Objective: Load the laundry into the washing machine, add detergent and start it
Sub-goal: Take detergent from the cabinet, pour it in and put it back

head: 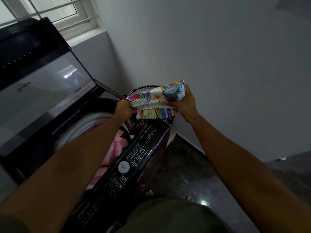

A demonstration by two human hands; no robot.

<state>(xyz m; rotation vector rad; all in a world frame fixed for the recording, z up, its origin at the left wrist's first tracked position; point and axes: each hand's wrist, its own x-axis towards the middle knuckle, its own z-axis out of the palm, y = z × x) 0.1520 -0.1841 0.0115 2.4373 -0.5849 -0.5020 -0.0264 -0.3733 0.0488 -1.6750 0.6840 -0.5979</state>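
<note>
Plainly the biggest thing in view is the washing machine (pixel 101 132), a top-loader that fills the left half of the scene. Its lid (pixel 42 91) stands raised at the far left. The drum (pixel 87 125) is open beneath it, with pink laundry (pixel 116 148) already lying inside. Along the near right edge runs the dark control panel (pixel 127 167) with its round dial and numbered buttons.

Smaller, and held above the far right corner of the machine, is the detergent packet (pixel 156 100), a colourful soft pouch folded over on itself. The left hand (pixel 123 109) has its fingers closed tight on the packet's left end. The right hand (pixel 184 102) wraps the right end, fingers curled round it. Both hands grip it with no gap showing.

The step in hand looks like opening or unfolding the packet before pouring. To do it well, one hand should steady the body while the other works the mouth open. The opening is best kept upward until it sits over the drum. Then it can be tipped slowly, so that powder lands on the clothes and not on the panel.
</note>
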